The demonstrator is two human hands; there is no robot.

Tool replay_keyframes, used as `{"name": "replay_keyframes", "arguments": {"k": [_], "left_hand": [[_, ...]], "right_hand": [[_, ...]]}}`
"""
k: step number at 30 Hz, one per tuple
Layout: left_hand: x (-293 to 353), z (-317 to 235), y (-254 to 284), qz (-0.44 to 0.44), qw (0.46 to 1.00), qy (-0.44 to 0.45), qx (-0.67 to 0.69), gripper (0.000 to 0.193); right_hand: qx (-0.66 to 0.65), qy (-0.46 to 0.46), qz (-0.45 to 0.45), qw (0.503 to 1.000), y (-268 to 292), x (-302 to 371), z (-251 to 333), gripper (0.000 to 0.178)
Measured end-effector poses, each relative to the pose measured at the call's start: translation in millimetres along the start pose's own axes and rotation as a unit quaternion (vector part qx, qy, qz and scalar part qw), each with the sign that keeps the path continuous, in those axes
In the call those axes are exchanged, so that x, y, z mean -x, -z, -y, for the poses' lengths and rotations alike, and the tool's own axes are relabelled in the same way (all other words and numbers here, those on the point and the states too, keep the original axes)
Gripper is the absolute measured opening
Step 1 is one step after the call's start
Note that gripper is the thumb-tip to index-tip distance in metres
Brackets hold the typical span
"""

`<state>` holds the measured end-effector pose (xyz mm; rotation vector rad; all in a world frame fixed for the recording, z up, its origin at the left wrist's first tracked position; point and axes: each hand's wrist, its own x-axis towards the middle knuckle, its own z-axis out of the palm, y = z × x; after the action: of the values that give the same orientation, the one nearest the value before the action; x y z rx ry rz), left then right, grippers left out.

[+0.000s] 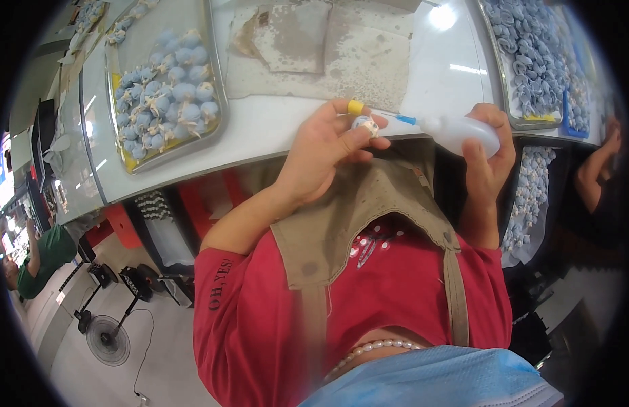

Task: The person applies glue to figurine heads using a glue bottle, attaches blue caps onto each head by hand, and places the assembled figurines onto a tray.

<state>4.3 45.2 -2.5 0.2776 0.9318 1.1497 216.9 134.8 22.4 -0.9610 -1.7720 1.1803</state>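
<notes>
My left hand (321,149) is closed on a small blue-and-cream doll-like piece (366,125), pinched between thumb and fingers, with a yellow band around one fingertip. Wrapped in my right hand (489,152) is a translucent white squeeze bottle (457,134), lying on its side with its tip toward the left. A blue needle tip (406,120) on the bottle points at the piece; whether the needle touches it I cannot tell. Both hands are over the near edge of the white table (260,132).
Stained cardboard (368,74) lies on the table ahead. A metal tray (221,112) of round blue pieces stands left, another tray (531,123) of blue-grey pieces right. Similar pieces (524,203) fill a container below the right edge. Another person's arm (596,166) shows far right.
</notes>
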Motion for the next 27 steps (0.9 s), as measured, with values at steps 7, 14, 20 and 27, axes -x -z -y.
{"name": "replay_keyframes", "arguments": {"k": [7,14,20,27], "left_hand": [[6.4,-3.6,10.4,-0.002,0.998,0.024,0.050,0.039],[11.2,5.2,15.6,-0.013,0.995,-0.088,-0.055,0.044],[13.3,4.0,11.0,-0.048,0.988,-0.112,-0.091,0.037],[13.6,3.5,13.9,-0.044,0.987,-0.085,-0.130,0.034]], "right_hand": [[0.024,-0.035,-0.006,0.999,-13.7,0.5,6.8,0.023],[0.061,-0.023,0.010,0.998,-17.1,0.2,16.5,0.025],[0.169,0.068,0.024,0.983,-18.0,-2.3,24.2,0.028],[0.235,0.131,0.032,0.962,-23.7,-4.2,32.4,0.036]]}}
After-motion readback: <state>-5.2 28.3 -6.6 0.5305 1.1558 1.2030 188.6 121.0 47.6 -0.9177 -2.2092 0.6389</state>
